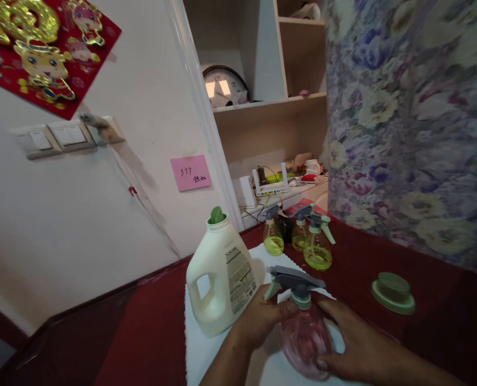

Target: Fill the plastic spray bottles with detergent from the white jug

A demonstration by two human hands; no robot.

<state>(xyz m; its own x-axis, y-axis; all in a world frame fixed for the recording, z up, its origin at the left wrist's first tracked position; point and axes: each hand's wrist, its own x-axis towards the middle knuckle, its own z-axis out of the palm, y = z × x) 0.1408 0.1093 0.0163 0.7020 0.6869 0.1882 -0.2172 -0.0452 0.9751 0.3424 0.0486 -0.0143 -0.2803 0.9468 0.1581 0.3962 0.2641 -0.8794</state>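
A pink see-through spray bottle (305, 343) with a grey and green trigger head stands tilted between my hands, over a white cloth (200, 359). Around its neck and upper left side closes my left hand (262, 316), thumb just under the green collar. My right hand (349, 338) curves along the bottle's right side, its thumb against the lower body. To the left is a large pale green jug (220, 279) with a handle and a printed label; its cap is off and a green spout shows in the mouth. A green cap (394, 292) lies to the right.
Several spray bottles (317, 252) with yellow liquid stand behind, beside a dark round object. A white router (271, 187) and cables sit on a shelf. A floral curtain (407, 118) hangs at right; a wall with switches (67, 135) is at left.
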